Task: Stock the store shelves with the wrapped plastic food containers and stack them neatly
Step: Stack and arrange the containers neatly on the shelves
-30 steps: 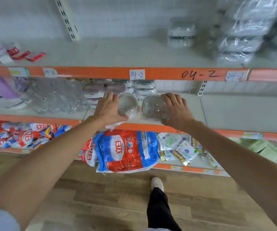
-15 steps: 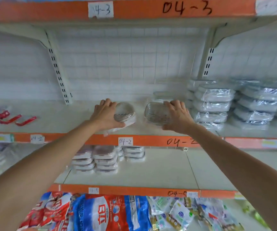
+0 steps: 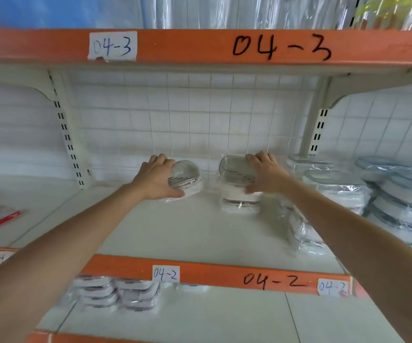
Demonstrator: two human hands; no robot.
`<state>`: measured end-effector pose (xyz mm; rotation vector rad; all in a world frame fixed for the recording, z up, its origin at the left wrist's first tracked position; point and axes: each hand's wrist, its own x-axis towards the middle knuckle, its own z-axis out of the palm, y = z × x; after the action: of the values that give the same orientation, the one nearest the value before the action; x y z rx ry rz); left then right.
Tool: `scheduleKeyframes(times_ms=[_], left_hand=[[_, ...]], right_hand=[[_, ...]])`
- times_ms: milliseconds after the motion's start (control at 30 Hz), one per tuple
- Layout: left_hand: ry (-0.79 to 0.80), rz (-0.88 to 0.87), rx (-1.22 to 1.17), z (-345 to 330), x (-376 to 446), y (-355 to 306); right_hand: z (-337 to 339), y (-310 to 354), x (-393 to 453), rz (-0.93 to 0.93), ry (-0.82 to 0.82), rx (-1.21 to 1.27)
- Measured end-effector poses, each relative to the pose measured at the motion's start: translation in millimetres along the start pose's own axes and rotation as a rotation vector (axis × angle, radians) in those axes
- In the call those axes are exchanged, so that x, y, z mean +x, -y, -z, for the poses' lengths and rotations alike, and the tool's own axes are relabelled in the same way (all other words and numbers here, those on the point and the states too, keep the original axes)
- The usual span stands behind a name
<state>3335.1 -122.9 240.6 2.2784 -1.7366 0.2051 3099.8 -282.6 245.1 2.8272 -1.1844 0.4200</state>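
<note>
My left hand (image 3: 156,178) grips a wrapped clear-lidded container (image 3: 186,175), which sits low at the back of the white shelf (image 3: 195,233) marked 04-2. My right hand (image 3: 267,173) grips a second wrapped container (image 3: 234,169), which rests on top of another wrapped container (image 3: 241,203) standing on the same shelf. Both held containers are close to the white grid back wall.
Stacks of larger wrapped containers (image 3: 398,194) fill the shelf's right side, with loose wrapped ones (image 3: 304,233) in front. Red packets (image 3: 0,219) lie at far left. The shelf below holds more stacked containers (image 3: 118,293). The 04-3 shelf edge (image 3: 200,45) hangs overhead.
Both hands have carried their containers from the lower shelf up and deep into the 04-2 shelf. The right one now sits on another container. The view has tilted upward.
</note>
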Motion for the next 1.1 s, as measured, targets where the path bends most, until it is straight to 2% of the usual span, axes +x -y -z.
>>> scheduleKeyframes(times_ms=[133,300,533,667,867,1100], left_hand=[[-0.031,-0.032,0.057,-3,13,6],[-0.049,-0.033,0.048,0,30,14],[-0.079,-0.069,0.029,5,49,16],[-0.080,-0.066,0.008,2,54,16],[-0.098,-0.091,-0.055,-5,64,7],[-0.055,-0.208,0.028,-8,86,-27]], right_hand=[[-2,-8,22,0.018,0.031,-0.009],[-4,-18,47,-0.012,0.155,-0.030],[-4,-23,70,-0.003,0.241,0.056],[-21,-28,76,-0.031,0.331,-0.016],[-23,-31,79,-0.028,0.384,-0.050],[19,-11,74,0.126,0.339,0.176]])
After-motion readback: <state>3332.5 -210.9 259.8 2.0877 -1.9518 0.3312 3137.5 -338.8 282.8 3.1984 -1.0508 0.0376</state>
